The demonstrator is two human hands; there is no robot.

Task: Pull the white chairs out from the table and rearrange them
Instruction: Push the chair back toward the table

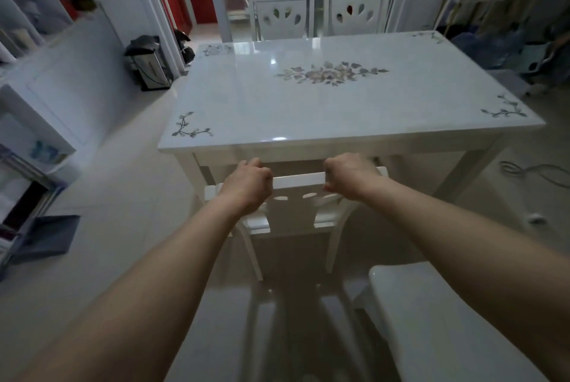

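The near white chair sits at the near edge of the glossy, flower-printed table, its seat mostly hidden under the top. The left hand and right hand both clench its flat top rail. Two matching chairs with petal cut-outs stand at the table's far side, their legs hidden behind it.

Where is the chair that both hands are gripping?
In the head view, the gripped chair stands centre frame at the table's near edge, its top rail under the left hand and right hand.
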